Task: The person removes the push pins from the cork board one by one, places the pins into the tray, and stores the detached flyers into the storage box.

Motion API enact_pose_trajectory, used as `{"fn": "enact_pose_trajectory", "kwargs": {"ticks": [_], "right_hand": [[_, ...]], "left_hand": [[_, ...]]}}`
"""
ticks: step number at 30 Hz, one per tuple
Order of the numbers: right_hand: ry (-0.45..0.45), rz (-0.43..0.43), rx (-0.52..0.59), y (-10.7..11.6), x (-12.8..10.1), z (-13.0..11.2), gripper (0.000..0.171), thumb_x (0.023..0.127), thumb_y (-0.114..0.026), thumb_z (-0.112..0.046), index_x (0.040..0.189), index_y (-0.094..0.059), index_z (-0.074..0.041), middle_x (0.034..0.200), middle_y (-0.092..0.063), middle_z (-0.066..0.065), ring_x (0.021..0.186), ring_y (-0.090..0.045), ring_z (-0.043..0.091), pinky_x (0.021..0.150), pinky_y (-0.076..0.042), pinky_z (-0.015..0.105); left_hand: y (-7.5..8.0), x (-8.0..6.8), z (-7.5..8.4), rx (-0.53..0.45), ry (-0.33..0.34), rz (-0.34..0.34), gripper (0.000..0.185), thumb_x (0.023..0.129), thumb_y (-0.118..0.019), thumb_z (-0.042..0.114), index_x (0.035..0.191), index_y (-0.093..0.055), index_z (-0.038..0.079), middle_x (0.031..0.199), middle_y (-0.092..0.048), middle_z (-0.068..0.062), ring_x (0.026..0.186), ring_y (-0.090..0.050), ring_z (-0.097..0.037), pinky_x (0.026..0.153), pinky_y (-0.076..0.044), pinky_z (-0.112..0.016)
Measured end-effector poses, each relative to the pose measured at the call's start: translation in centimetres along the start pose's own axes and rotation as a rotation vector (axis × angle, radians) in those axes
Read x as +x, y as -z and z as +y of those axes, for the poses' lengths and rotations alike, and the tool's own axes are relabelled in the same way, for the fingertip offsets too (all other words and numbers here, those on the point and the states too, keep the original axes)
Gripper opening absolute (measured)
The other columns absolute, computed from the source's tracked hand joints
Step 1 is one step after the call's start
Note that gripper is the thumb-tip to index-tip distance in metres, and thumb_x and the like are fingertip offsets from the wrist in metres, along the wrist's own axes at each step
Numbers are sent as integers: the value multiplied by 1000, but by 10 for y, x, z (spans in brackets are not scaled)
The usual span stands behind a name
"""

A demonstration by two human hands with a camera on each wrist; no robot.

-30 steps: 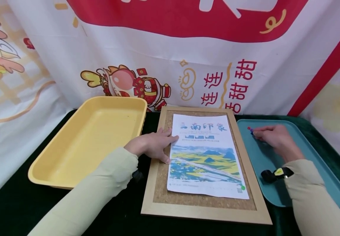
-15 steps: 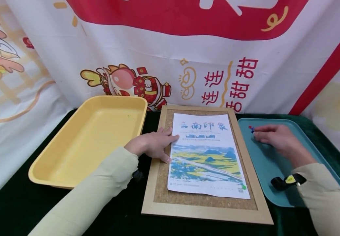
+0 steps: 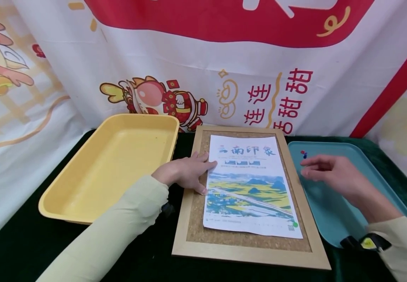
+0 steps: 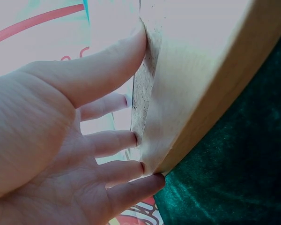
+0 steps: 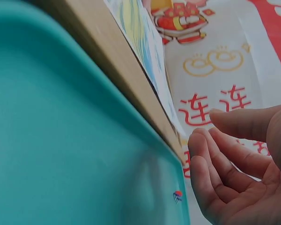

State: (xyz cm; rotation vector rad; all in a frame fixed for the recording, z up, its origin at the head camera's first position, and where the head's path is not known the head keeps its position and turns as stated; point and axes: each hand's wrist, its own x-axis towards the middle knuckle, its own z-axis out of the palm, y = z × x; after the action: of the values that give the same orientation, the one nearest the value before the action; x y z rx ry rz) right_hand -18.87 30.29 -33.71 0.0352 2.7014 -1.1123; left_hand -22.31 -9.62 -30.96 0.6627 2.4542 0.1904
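Note:
My left hand (image 3: pixel 188 172) lies spread on the left side of a wood-framed cork board (image 3: pixel 194 219). Its index fingertip rests on the edge of a printed poster (image 3: pixel 251 196). In the left wrist view, the thumb (image 4: pixel 103 70) reaches over the frame's border. A green pin head (image 3: pixel 295 225) marks the poster's lower right corner. My right hand (image 3: pixel 334 174) hovers over the blue-green tray (image 3: pixel 337 203), fingers loosely curled. No object shows between its thumb and fingertips. Close beyond them lie small red and blue push pins (image 5: pixel 178 196).
A yellow tray (image 3: pixel 108 168) stands left of the board. Dark green cloth (image 3: pixel 133 254) covers the table. A white and red printed curtain (image 3: pixel 175 55) hangs right behind the trays and board.
My right fingertips have drawn back a little from the pins, and the right wrist has swung right and toward me. My left hand has stayed on the board.

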Motion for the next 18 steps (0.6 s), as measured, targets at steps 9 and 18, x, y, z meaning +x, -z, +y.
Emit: {"fn": "enact_pose_trajectory", "kwargs": {"ticks": [9,18], "right_hand": [[60,-88,-16,-8,-29,-7,53,102,-73,-35,146,-63,-6,129,-75,12,109,-69,18,86,-55,28],[49,-195,34,-18,-49,-9,48,100,-77,-27,140,-67,-4,124,-77,8,102,-69,19,80,-59,27]], "left_hand": [[1,1,2,-11,3,1,90,101,-72,38,172,-18,25,181,5,-10,167,10,-39,135,-9,-57],[1,0,1,-1,10,-11,91,101,-72,38,172,-17,25,181,5,-10,167,10,-39,135,-10,-57]]}}
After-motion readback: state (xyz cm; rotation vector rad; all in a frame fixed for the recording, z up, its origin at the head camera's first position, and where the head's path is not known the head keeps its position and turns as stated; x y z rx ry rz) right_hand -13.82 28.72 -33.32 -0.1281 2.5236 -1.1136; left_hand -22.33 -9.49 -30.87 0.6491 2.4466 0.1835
